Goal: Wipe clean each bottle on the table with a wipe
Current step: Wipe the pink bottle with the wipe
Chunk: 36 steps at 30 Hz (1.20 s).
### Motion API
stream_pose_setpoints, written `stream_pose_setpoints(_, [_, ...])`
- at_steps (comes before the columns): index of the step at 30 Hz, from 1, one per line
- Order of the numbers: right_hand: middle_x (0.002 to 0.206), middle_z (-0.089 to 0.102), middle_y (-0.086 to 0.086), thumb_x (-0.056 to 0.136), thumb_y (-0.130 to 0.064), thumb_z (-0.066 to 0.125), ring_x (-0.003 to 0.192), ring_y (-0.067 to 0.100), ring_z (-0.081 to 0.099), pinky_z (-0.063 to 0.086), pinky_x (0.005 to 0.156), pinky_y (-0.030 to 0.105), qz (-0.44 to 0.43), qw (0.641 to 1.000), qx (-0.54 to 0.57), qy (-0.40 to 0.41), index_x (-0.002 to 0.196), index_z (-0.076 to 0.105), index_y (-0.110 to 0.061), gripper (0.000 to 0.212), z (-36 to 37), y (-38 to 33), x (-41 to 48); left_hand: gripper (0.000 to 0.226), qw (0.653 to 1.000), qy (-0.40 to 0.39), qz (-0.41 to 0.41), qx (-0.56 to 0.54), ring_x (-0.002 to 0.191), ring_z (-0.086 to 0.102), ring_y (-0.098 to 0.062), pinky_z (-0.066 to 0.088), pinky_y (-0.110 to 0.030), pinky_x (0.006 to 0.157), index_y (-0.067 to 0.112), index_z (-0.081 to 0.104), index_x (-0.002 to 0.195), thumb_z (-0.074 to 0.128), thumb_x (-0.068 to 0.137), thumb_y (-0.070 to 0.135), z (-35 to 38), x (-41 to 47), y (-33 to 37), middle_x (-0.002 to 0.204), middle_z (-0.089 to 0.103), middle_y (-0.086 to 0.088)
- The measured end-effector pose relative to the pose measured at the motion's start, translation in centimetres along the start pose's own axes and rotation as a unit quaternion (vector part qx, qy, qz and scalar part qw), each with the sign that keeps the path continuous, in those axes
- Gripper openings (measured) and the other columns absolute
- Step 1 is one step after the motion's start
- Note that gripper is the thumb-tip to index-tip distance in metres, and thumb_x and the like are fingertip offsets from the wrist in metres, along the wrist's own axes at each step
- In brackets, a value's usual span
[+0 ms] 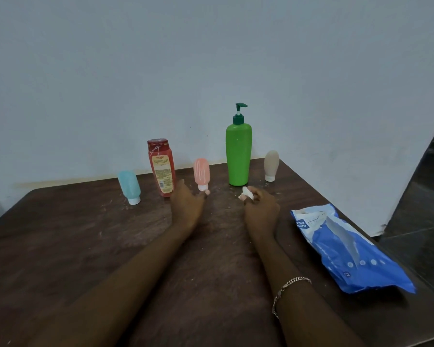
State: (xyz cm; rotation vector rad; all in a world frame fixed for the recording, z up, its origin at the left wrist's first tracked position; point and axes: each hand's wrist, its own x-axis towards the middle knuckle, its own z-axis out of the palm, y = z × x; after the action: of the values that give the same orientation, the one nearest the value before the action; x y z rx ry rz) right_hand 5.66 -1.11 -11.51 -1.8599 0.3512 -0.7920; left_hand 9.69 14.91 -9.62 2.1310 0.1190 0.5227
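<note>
Your right hand pinches the balled wipe while your spread left hand touches the cap-standing pink tube, which may topple.

Dark brown wooden table against a plain pale wall, dark tiled floor at right.

table: I read dark wood, matt, scuffed, whitish smears
green pump bottle: smooth plastic, light sheen
red bottle: glossy translucent plastic
blue tube, pink tube, beige tube: matt plastic, I think
wipes pack: glossy crinkled film
wipe: white, crumpled, cloth-like
bracelet: metal chain
</note>
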Motion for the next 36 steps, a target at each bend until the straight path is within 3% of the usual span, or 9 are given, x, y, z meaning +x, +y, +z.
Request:
stream_pose_setpoints(5, [0.093,0.075,-0.001,0.079,-0.009,0.069,0.087,0.012,0.067,0.043,0.077,0.019,-0.021,1.000,-0.015,-0.010,0.100,0.078,-0.016,0.023,0.1,0.2,0.3,0.068,0.999,-0.002,-0.013,0.038,0.106,0.063,-0.032,0.058,-0.043,0.082,0.002,0.049,0.127,0.083,0.079,0.036,2.3,1.9,0.1,0.123,0.063,-0.017])
stream_pose_setpoints(12, [0.091,0.074,0.002,0.080,-0.006,0.068,0.080,0.007,0.061,0.035,0.070,0.004,-0.027,0.999,-0.015,-0.019,0.099,0.077,-0.012,0.021,0.6,0.7,0.6,0.080,0.994,-0.002,-0.032,0.102,0.121,0.056,-0.037,0.051,-0.045,0.093,-0.001,0.041,0.137,0.080,0.081,0.041,4.5,3.7,0.8,0.135,0.054,-0.018])
stream_pose_setpoints(16, [0.091,0.074,0.000,0.080,-0.008,0.068,0.083,0.009,0.066,0.045,0.076,0.016,-0.033,0.999,-0.012,-0.020,0.099,0.077,-0.014,0.022,0.6,0.9,0.6,0.075,0.991,-0.007,-0.041,0.131,0.121,0.057,-0.038,0.053,-0.047,0.095,-0.001,0.041,0.139,0.077,0.084,0.036,4.9,4.2,0.8,0.137,0.053,-0.018])
stream_pose_setpoints(19, [0.093,0.075,-0.001,0.081,-0.010,0.067,0.083,0.007,0.065,0.037,0.071,0.004,-0.034,0.999,-0.025,-0.030,0.102,0.077,-0.015,0.024,0.6,0.9,0.6,0.065,0.990,-0.003,-0.045,0.135,0.120,0.059,-0.038,0.055,-0.048,0.093,0.000,0.045,0.136,0.075,0.087,0.030,4.6,4.1,1.0,0.136,0.057,-0.018])
stream_pose_setpoints(21, [0.095,0.075,-0.001,0.081,-0.011,0.067,0.085,0.008,0.065,0.040,0.075,0.010,-0.039,0.998,-0.031,-0.035,0.103,0.077,-0.016,0.025,0.4,0.6,0.5,0.060,0.991,-0.001,-0.032,0.130,0.118,0.060,-0.038,0.057,-0.048,0.091,0.001,0.048,0.133,0.074,0.087,0.030,4.2,3.5,0.9,0.133,0.059,-0.018])
stream_pose_setpoints(27, [0.096,0.075,-0.002,0.079,-0.015,0.072,0.088,0.011,0.067,0.045,0.081,0.018,-0.058,0.996,-0.037,-0.050,0.104,0.076,-0.020,0.026,0.1,-0.4,0.4,0.052,0.996,-0.040,0.037,0.064,0.113,0.062,-0.028,0.055,-0.031,0.077,0.005,0.057,0.125,0.075,0.086,0.036,1.0,0.7,0.0,0.128,0.062,-0.013])
stream_pose_setpoints(30, [0.091,0.073,-0.006,0.079,-0.016,0.075,0.081,0.004,0.063,0.041,0.070,0.007,-0.043,0.996,-0.021,-0.074,0.102,0.075,-0.019,0.023,-0.1,-1.1,-0.4,0.048,0.995,-0.077,0.046,0.052,0.111,0.064,-0.022,0.048,-0.019,0.071,0.008,0.062,0.127,0.075,0.087,0.031,-2.3,-1.6,-0.9,0.131,0.065,-0.010])
stream_pose_setpoints(32, [0.090,0.073,-0.007,0.081,-0.014,0.073,0.079,0.002,0.061,0.037,0.069,0.002,-0.087,0.989,-0.047,-0.107,0.100,0.076,-0.019,0.020,-0.1,-1.6,-1.1,0.045,0.993,-0.097,0.041,0.056,0.104,0.065,-0.015,0.047,-0.015,0.069,0.012,0.065,0.126,0.076,0.086,0.029,-4.7,-3.1,-1.5,0.130,0.066,-0.007])
stream_pose_setpoints(36, [0.091,0.068,-0.001,0.083,-0.015,0.068,0.079,0.009,0.058,0.045,0.073,0.022,-0.177,0.960,-0.130,-0.171,0.106,0.076,-0.021,0.025,0.3,-1.9,-2.0,0.042,0.989,-0.116,0.035,0.080,0.095,0.064,-0.009,0.053,-0.020,0.074,0.016,0.068,0.120,0.080,0.082,0.028,-8.4,-4.9,-2.8,0.121,0.070,-0.004])
